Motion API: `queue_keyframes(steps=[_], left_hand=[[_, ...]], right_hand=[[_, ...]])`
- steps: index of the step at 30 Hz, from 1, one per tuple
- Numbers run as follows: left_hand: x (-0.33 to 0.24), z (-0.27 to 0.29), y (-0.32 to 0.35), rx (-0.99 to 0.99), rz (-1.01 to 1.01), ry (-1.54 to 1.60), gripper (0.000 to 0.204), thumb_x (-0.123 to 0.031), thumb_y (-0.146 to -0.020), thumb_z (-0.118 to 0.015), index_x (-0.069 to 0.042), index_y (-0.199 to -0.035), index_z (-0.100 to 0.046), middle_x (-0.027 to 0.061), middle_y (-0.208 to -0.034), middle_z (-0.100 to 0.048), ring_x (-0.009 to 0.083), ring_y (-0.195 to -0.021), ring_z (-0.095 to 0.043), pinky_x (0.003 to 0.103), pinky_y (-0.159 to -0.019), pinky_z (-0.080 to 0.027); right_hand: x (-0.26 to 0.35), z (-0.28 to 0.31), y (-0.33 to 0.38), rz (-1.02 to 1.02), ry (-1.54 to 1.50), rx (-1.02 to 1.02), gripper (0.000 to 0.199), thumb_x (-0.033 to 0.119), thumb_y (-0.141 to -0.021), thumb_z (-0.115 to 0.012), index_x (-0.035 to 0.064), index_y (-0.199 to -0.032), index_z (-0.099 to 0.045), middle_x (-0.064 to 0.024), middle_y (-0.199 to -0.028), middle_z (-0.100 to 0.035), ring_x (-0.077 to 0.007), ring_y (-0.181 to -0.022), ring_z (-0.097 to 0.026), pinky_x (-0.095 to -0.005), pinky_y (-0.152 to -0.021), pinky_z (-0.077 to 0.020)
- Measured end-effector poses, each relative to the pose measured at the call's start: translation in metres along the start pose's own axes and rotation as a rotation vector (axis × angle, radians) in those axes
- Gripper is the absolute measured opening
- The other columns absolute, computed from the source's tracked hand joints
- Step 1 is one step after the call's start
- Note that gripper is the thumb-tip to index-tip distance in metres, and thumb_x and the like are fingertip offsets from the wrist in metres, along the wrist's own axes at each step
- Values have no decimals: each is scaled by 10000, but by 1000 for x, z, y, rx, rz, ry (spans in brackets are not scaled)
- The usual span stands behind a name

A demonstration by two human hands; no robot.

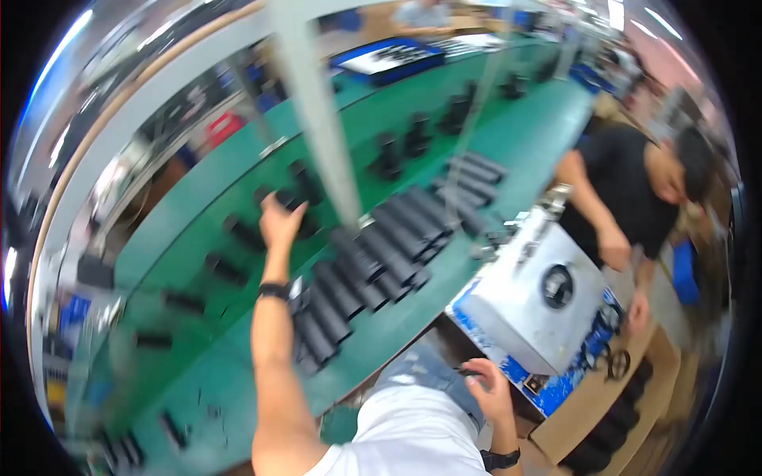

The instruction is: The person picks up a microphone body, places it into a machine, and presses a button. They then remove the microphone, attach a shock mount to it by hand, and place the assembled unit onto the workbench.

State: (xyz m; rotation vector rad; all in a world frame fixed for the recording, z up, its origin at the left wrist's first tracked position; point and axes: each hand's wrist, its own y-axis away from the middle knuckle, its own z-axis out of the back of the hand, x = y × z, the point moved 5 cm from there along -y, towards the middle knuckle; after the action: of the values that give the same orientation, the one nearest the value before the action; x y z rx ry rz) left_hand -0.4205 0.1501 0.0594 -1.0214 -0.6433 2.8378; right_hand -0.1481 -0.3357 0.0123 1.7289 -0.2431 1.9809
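Note:
My left hand (282, 224) reaches out over the green conveyor belt, its fingers and thumb around a black cylinder (287, 201); the image is smeared there. Other black cylindrical parts (244, 233) stand spaced along the belt beside it. Below my left hand, a row of black tubes (349, 278) lies side by side on the green bench (389, 317). My right hand (490, 389) is held low by my waist, fingers curled, with a small dark thing at the fingertips that I cannot make out.
A grey metal machine box (532, 297) stands on a blue worn base to my right. Beyond it a co-worker in a black shirt (627, 190) bends with both hands low. A white post (317, 119) rises behind the tubes. A blue tray (387, 62) sits farther off.

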Motion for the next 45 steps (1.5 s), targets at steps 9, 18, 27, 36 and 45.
queue_keyframes(steps=[9,18,27,36,45], left_hand=[[26,-72,-34,74,-179,-53,511,-377,-820,-690,-38,-1166,-527,222,-1046,-629,377,-986,-610,443,-835,-477],[6,-74,-147,38,-490,-240,667,-562,-920,-424,34,-1161,-602,266,-1140,-617,453,-1054,-567,508,-929,-420],[35,-116,-151,204,-569,-346,525,-456,-904,-518,-3,-1162,-575,223,-1031,-638,394,-997,-601,469,-879,-461],[39,-117,-138,354,-543,-486,453,-376,-886,-598,-32,-1176,-544,191,-951,-655,353,-955,-627,444,-843,-494],[17,-113,-123,503,-301,-642,591,-397,-847,-648,-31,-1276,-470,209,-995,-660,392,-979,-621,479,-862,-502]], right_hand=[[-18,15,-11,-71,106,-9,431,220,-850,-693,57,-1219,-542,-77,-1101,-686,-199,-1056,-637,-347,-879,-486],[-29,11,-23,-150,53,-15,404,187,-873,-678,45,-1225,-539,-71,-1091,-683,-154,-1012,-634,-303,-908,-473],[-35,4,-35,-204,39,-33,467,269,-867,-691,29,-1231,-525,-83,-1054,-695,-180,-973,-651,-299,-884,-485],[-50,8,-37,-197,49,-79,439,240,-859,-692,29,-1212,-539,-70,-1018,-702,-161,-919,-651,-299,-842,-495],[-45,12,-29,-165,102,-98,447,247,-849,-693,36,-1211,-538,-80,-1008,-699,-187,-921,-661,-311,-821,-501]])
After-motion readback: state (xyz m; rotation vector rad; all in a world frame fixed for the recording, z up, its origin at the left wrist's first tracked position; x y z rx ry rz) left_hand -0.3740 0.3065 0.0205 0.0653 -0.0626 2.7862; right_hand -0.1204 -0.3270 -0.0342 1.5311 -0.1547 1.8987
